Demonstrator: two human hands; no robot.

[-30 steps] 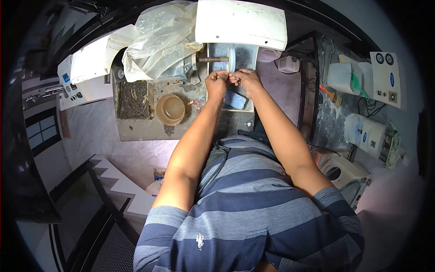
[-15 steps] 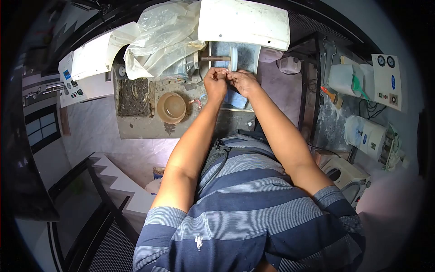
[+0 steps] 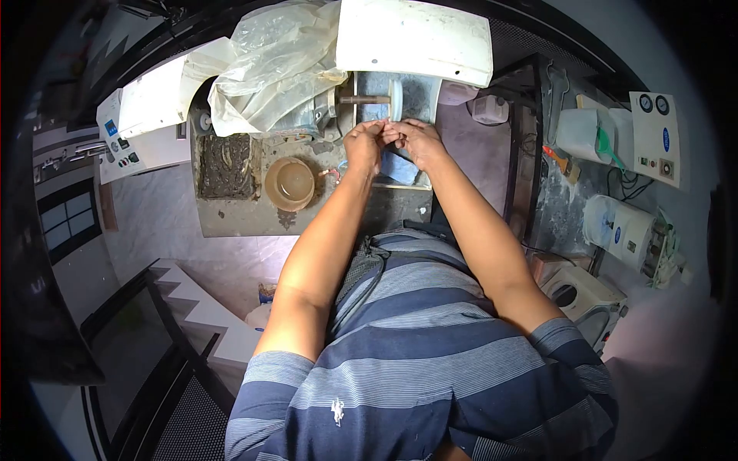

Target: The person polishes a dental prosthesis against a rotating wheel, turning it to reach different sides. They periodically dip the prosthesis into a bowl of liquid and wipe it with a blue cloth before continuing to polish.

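My left hand point(image 3: 364, 145) and my right hand point(image 3: 416, 141) meet at the front of a pale wheel point(image 3: 396, 101) mounted on a brown shaft point(image 3: 361, 99). Both have their fingers curled in a pinch, fingertips together right at the wheel's lower edge. What they grip between them is too small to make out. Behind the wheel lies a blue-grey tray point(image 3: 420, 91) under a white hood point(image 3: 415, 38). A blue cloth-like piece point(image 3: 401, 167) rests below my hands. To the left, a brown bowl point(image 3: 290, 184) holds cloudy liquid.
A tray of dark mud-like material point(image 3: 229, 167) sits left of the bowl. Crumpled clear plastic point(image 3: 280, 65) covers a machine beside the hood. On the right stand a white container point(image 3: 580, 132), a brush with an orange handle point(image 3: 559, 160) and a control panel point(image 3: 656, 138).
Both hands have dipped very slightly, staying together at the wheel's edge. Bowl, trays and hood stay where they were.
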